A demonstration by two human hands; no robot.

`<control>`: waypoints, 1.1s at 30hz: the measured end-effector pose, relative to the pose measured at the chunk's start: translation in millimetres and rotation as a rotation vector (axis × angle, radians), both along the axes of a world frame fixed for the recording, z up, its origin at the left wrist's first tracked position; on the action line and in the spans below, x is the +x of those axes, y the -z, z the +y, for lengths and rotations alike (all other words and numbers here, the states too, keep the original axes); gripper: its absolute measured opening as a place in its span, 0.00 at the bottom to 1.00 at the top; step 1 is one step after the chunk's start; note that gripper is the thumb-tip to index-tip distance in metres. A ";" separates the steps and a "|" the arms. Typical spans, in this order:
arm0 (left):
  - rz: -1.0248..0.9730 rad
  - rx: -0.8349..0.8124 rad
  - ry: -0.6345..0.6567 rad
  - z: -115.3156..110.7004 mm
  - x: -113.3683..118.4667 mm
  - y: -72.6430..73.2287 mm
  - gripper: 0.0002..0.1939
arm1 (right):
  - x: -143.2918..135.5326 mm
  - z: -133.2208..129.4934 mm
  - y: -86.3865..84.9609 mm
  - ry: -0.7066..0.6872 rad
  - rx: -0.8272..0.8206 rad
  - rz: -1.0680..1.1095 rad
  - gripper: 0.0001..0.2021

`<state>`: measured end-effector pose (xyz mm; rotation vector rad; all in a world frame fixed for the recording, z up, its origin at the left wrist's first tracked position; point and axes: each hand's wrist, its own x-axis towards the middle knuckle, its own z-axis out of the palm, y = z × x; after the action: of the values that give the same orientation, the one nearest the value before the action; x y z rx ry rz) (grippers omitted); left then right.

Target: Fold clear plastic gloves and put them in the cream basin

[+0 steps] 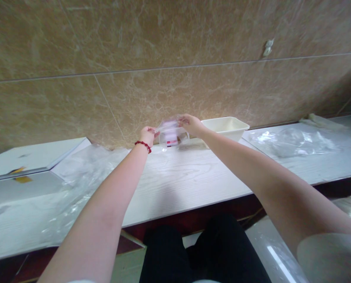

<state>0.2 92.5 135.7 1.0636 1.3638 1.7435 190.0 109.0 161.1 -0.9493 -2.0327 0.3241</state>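
Observation:
A clear plastic bag (169, 127) is stretched between my two hands near the wall, with a pink and white item (171, 138) in or behind it. My left hand (148, 135), with a red bead bracelet at the wrist, pinches the bag's left side. On the other side my right hand (190, 123) has its fingers closed on the bag's upper right edge. A white object behind the bag is partly hidden. Just right of my right hand stands a cream-coloured tray (243, 126), partly covered by my right forearm.
Loose clear plastic (84, 188) and a white box (36, 159) lie on the left of the white table (187, 177). More clear plastic bags (293, 142) lie on the right. A brown tiled wall (163, 92) rises behind the table.

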 end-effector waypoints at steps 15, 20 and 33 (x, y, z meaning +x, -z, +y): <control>1.073 0.314 0.109 -26.0 -33.5 59.1 0.08 | 22.5 -30.9 69.7 -0.266 0.227 -0.162 0.09; 1.290 0.254 0.287 -48.0 -30.1 93.4 0.09 | 30.6 -53.4 113.4 -0.285 0.071 -0.269 0.10; 1.463 0.049 0.546 -87.9 -38.8 126.8 0.14 | 47.4 -104.2 143.2 -0.320 -0.148 -0.457 0.12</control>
<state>-38.6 4.6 8.9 2.6398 1.4558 0.4104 237.4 4.8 17.9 -0.8373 -2.6197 0.4669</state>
